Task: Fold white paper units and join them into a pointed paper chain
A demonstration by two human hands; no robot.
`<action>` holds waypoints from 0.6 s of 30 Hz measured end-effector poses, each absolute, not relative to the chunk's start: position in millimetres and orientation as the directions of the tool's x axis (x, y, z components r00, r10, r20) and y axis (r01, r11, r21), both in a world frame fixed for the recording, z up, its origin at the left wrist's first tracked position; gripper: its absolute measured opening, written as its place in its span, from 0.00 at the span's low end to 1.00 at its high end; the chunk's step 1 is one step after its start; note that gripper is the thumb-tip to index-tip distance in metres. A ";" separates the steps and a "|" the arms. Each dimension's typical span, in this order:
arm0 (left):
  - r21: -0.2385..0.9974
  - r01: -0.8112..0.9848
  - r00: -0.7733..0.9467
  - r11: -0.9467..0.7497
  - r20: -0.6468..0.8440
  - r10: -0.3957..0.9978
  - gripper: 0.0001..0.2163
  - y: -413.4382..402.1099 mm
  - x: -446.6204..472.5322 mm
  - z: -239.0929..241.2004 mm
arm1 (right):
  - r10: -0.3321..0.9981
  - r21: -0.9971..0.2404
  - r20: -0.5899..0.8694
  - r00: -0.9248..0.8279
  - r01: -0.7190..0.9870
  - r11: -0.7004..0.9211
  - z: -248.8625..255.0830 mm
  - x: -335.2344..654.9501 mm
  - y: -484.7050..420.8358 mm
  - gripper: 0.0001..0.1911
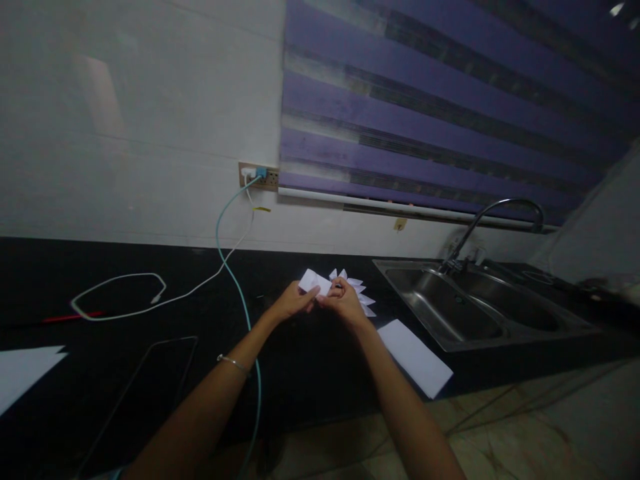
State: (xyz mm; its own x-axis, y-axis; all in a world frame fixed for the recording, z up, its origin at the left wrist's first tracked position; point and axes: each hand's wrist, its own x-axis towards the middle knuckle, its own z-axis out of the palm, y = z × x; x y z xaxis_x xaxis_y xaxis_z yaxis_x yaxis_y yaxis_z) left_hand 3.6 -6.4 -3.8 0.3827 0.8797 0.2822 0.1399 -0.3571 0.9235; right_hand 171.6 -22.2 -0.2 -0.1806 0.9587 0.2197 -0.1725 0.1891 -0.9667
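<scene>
The small folded paper [314, 282] is sitting just above the black countertop [310, 373], towards its back and a little left of the sink [450, 307]. Both hands are pinching it: the left hand [294, 301] is gripping its lower left edge with fingers closed on it, and the right hand [344, 301] is clamping its right end (fingertip detail is too dim to tell further). The two hands are nearly touching. A bracelet [233, 363] is circling the left wrist.

Just behind the right hand, a cluster of folded paper points [363, 297] is lying fanned on the counter. A flat white sheet [415, 357] is lying near the counter's front edge, beside the sink. A teal cable [239, 280] is running from the wall socket [259, 176] down past the left forearm. A white cable [125, 293] is looping well to the left.
</scene>
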 end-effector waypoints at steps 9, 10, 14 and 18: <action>0.952 0.075 0.531 -0.297 0.214 0.820 0.21 -11.0 -3.7 -2.9 | 0.940 -0.981 0.121 -0.318 -0.180 0.065 -2.4 176.0 -22.1 0.26; 0.948 0.088 0.543 -0.307 0.213 0.812 0.22 -11.9 -4.6 -2.1 | 0.931 -0.984 0.113 -0.346 -0.172 0.056 -3.9 177.3 -21.6 0.23; 0.938 0.105 0.573 -0.331 0.215 0.791 0.21 -14.9 -6.3 0.6 | 0.916 -0.997 0.071 -0.395 -0.057 0.052 -9.7 184.2 -18.3 0.16; 0.950 0.096 0.588 -0.297 0.187 0.787 0.19 -16.6 -3.7 2.0 | 0.901 -0.996 0.092 -0.425 -0.050 0.078 -10.4 185.5 -16.5 0.16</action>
State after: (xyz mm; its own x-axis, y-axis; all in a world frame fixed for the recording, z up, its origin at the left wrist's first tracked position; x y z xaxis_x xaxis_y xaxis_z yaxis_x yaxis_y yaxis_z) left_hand -3.7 -16.6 2.0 0.5877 0.7872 0.1867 0.0963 -0.2971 0.9500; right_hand 185.5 -16.5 -10.4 -0.4246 0.9007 0.0920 -0.0500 0.0782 -0.9957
